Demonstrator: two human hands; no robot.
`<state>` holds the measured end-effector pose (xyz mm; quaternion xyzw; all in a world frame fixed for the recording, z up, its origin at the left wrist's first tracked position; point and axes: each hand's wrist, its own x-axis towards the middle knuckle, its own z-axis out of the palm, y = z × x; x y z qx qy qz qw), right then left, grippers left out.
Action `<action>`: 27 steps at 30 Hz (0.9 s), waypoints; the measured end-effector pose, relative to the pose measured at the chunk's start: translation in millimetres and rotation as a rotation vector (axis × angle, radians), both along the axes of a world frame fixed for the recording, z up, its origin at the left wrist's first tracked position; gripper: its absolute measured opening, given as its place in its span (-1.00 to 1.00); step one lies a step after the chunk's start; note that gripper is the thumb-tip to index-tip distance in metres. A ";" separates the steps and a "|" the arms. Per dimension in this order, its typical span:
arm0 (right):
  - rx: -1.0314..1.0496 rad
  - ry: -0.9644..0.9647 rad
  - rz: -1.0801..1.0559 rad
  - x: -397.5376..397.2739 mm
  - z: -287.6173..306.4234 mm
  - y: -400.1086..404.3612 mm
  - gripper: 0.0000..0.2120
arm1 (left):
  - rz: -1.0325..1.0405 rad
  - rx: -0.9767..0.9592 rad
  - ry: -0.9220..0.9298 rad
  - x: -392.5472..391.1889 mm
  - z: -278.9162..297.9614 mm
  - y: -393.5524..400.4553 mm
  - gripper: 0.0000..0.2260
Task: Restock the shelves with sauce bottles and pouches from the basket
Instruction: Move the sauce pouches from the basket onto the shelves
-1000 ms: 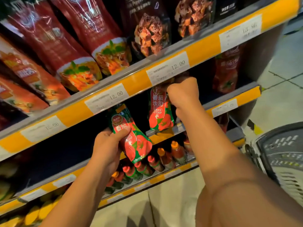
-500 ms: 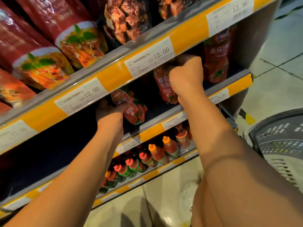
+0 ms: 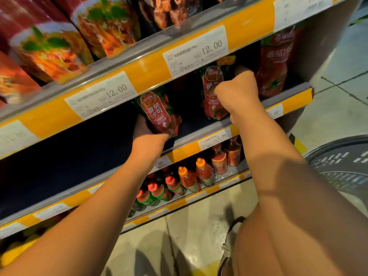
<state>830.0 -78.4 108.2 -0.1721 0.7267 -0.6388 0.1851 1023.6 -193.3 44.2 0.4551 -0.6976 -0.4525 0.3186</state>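
Note:
My left hand [image 3: 148, 132] grips the bottom of a red and green tomato ketchup pouch [image 3: 157, 112], holding it upright inside the middle shelf [image 3: 215, 142]. My right hand [image 3: 237, 90] is curled round a second ketchup pouch [image 3: 212, 92] farther right on the same shelf; its fingers are hidden behind the fist. A taller red ketchup pouch [image 3: 275, 62] stands at the shelf's right end. The grey basket [image 3: 342, 168] sits on the floor at the right edge.
The top shelf [image 3: 143, 68] holds big red sauce pouches [image 3: 49, 48] and dark pouches. The lower shelf carries sauce bottles [image 3: 185, 180] with red and orange caps and small pouches [image 3: 219, 160]. The middle shelf is dark to the left of my left hand.
My left hand has carried its pouch up from below the shelf edge into the middle shelf. My right hand has stayed on its pouch, which now stands deeper in the shelf.

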 end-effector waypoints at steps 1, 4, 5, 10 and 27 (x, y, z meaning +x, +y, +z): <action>0.030 0.015 0.011 0.7 -0.5 0.2 -0.55 | -0.019 -0.007 -0.032 3.2 -2.3 -0.6 -0.41; 0.142 0.027 0.051 -2.2 -7.4 -0.2 -0.70 | -0.045 -0.042 -0.101 7.1 -3.9 -6.2 -0.39; 0.178 0.027 0.056 -3.0 -9.9 -0.1 -0.75 | -0.049 -0.040 -0.111 6.1 -4.5 -9.6 -0.39; 0.252 0.045 0.036 -5.5 -17.0 -3.2 -0.53 | -0.061 -0.098 -0.170 -8.5 -4.7 -23.3 -0.41; 0.144 0.068 -0.031 0.3 -30.4 -14.3 -0.61 | -0.070 -0.281 -0.133 -90.0 -12.6 -35.0 -0.45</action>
